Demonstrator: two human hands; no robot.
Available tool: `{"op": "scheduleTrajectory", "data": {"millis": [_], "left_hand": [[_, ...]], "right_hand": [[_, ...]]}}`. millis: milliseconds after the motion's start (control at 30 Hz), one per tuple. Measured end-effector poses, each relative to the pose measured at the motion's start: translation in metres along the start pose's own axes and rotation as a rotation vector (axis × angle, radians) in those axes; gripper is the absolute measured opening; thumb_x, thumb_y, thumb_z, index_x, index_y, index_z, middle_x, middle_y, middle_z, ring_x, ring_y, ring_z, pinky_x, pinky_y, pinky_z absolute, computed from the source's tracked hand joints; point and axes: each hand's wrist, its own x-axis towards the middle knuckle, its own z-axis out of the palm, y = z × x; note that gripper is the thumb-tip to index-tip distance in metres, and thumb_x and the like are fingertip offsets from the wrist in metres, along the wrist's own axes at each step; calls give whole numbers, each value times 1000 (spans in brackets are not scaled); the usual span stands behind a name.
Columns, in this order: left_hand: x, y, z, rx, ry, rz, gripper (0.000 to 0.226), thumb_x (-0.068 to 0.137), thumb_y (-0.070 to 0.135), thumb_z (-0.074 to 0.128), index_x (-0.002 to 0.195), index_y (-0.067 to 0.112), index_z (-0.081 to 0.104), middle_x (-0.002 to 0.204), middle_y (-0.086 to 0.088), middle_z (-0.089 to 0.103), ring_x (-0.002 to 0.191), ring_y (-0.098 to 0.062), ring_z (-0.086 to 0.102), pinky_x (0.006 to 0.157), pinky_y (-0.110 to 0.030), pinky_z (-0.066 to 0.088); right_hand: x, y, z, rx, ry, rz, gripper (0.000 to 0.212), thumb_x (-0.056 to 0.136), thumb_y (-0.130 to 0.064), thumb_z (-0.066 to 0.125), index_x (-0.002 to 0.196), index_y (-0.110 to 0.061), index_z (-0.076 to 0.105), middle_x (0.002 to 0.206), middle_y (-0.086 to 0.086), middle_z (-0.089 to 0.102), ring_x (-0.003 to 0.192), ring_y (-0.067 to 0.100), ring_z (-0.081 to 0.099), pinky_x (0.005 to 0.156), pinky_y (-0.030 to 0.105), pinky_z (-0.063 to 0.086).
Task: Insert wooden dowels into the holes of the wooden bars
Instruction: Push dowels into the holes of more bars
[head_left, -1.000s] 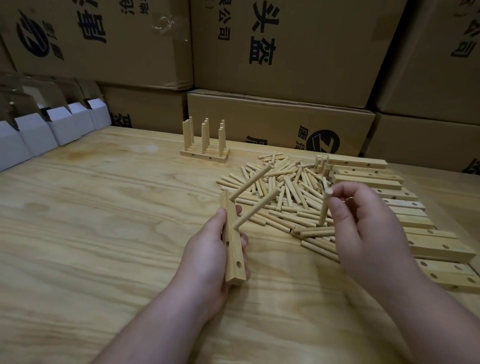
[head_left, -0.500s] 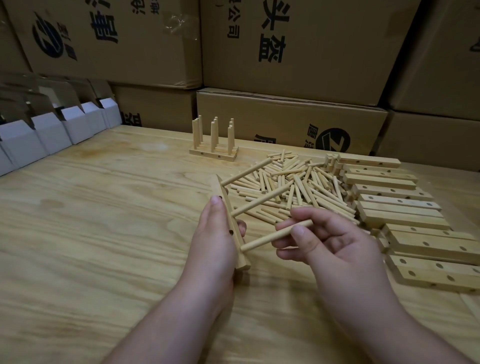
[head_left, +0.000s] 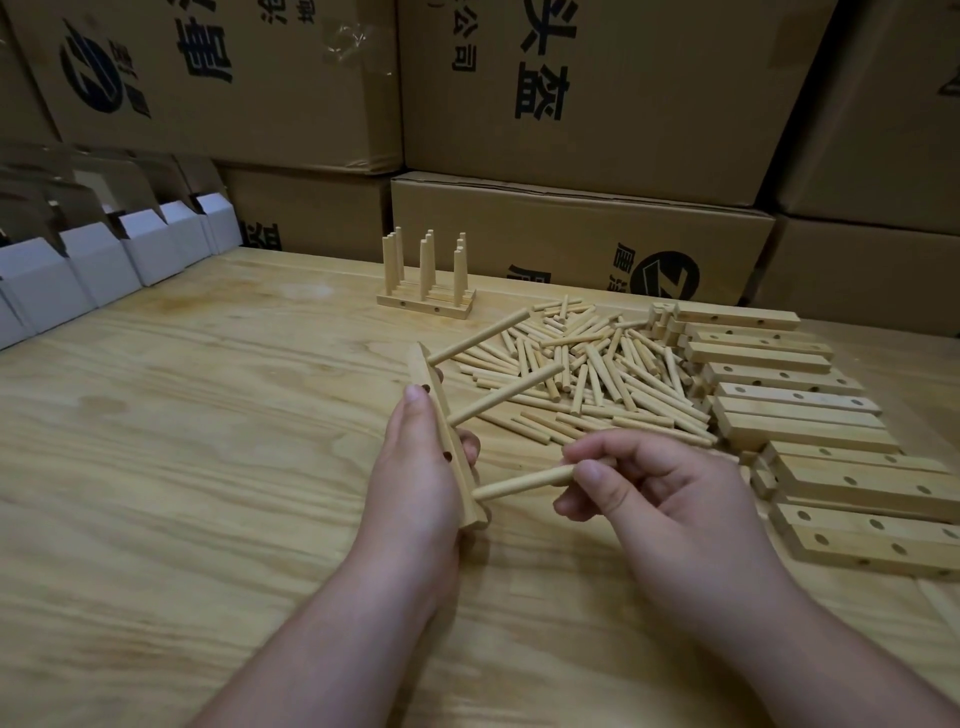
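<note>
Two dowels (head_left: 480, 335) already stick out of the wooden bar (head_left: 451, 447), which the left hand (head_left: 418, 467) grips near the middle of the tabletop (head_left: 182, 441). The right hand (head_left: 670, 499) pinches a third dowel (head_left: 524, 483), its tip touching the bar's lower end. Loose dowels (head_left: 597, 364) and spare bars (head_left: 789, 405) lie toward the right edge.

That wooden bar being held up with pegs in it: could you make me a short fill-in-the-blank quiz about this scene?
1. The left hand grips a wooden bar that already has ____ dowels fully seated in it.
2. The right hand pinches a dowel whose tip is at the bar's ____ hole.
3. The loose dowel pile lies on the table to the ____ of the held bar.

Missing words: two; nearest; right
</note>
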Motion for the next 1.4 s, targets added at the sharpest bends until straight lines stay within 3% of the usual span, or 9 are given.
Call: {"op": "scheduleTrajectory", "data": {"millis": [233, 333, 533, 667, 767, 967, 1200, 1300, 1400], "left_hand": [[0, -8, 0, 97, -52, 81, 39, 103, 61, 31, 98, 50, 69, 66, 7, 59, 66, -14, 53, 66, -39, 43], [-3, -12, 1, 163, -68, 152, 38, 102, 60, 32, 95, 52, 69, 66, 9, 60, 67, -10, 58, 71, -37, 46], [-10, -14, 0, 215, -121, 213, 32, 104, 57, 37, 99, 52, 68, 74, 12, 68, 65, -3, 61, 63, -25, 53], [-13, -12, 0, 152, -94, 185, 46, 89, 64, 41, 75, 31, 71, 54, 7, 55, 50, -9, 51, 50, -27, 43], [-14, -14, 1, 120, -108, 157, 49, 87, 66, 43, 65, 30, 68, 53, 2, 54, 49, -12, 50, 51, -30, 42], [-17, -15, 1, 190, -92, 232, 51, 89, 66, 38, 63, 30, 64, 53, 3, 52, 49, -11, 50, 49, -24, 44], [-21, -12, 3, 265, -71, 309, 56, 100, 59, 38, 72, 14, 56, 56, 3, 50, 51, -11, 50, 49, -24, 43], [-20, -11, 3, 315, -79, 309, 58, 106, 47, 35, 78, 1, 55, 53, 2, 49, 47, -8, 49, 48, -19, 41], [-20, -11, 3, 354, -81, 339, 56, 105, 46, 35, 77, 1, 54, 55, 2, 50, 48, -6, 49, 48, -18, 41]], "right_hand": [[1, 0, -7, -342, -175, -84, 6, 84, -23, 77, 84, -29, 79, 81, -9, 72, 76, 11, 66, 63, 22, 53], [0, 2, -3, -443, -234, -172, 3, 83, -32, 78, 86, -30, 78, 82, -10, 67, 81, 10, 66, 66, 15, 48], [-1, -2, -2, -583, -330, -227, 11, 84, -38, 75, 90, -29, 78, 77, -16, 65, 79, 2, 63, 65, 10, 41], [-3, -7, 3, -592, -325, -242, 13, 83, -40, 71, 86, -28, 77, 76, -20, 64, 78, -3, 62, 66, 6, 40], [-4, -10, 3, -570, -330, -222, 11, 81, -38, 73, 84, -28, 77, 77, -23, 65, 77, -4, 63, 66, 6, 40], [-2, -8, 2, -560, -344, -176, 8, 81, -37, 74, 85, -31, 77, 81, -27, 66, 81, -4, 64, 69, 7, 42], [-3, -6, 3, -586, -348, -156, 8, 80, -40, 71, 84, -34, 75, 80, -35, 64, 82, -9, 63, 70, 5, 41], [-1, -3, 1, -570, -367, -138, 5, 81, -37, 73, 82, -33, 75, 80, -31, 67, 81, -7, 65, 68, 6, 41], [-2, 0, 2, -581, -359, -130, 6, 81, -38, 72, 82, -33, 74, 79, -24, 69, 80, -2, 66, 68, 10, 44]]}}
